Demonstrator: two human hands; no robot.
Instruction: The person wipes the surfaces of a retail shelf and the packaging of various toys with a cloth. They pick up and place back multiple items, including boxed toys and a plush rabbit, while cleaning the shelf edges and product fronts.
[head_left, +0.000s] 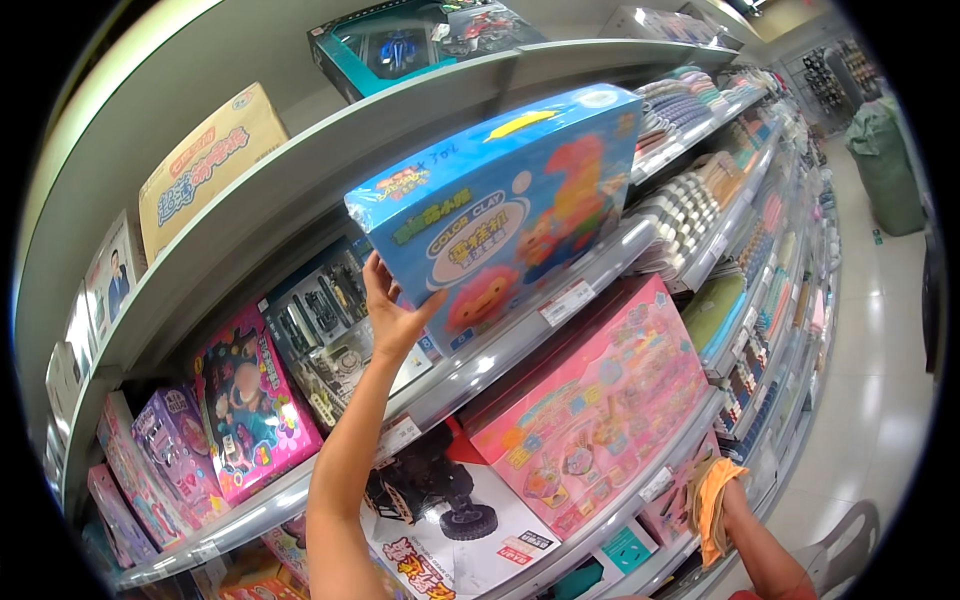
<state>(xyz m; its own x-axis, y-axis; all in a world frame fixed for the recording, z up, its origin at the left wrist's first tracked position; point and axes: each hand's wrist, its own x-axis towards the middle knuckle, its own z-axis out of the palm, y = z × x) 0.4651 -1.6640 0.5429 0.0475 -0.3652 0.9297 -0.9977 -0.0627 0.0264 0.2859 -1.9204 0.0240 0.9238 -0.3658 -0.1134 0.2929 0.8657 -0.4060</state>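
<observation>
A large blue toy box (480, 232) of coloured clay, wrapped in clear film, stands tilted at the front of a middle shelf. Its top bears handwriting and a yellow mark. My left hand (397, 315) grips the lower left corner, thumb on the front face and fingers behind the side. Whether the box rests on the shelf or is lifted, I cannot tell. Down at the right, my right hand (733, 499) holds an orange and tan cloth (716, 517), which hides most of its fingers. That hand is near the lower shelf edge, apart from the box.
Around the blue box, a pink toy box (600, 405), a toy truck box (465, 517) and a magenta toy box (251, 405) fill the shelves. Overhead sits a tan carton (210, 165). Folded textiles (690, 202) continue rightward. A grey plastic stool (844, 544) and a green sack (885, 172) stand in the aisle.
</observation>
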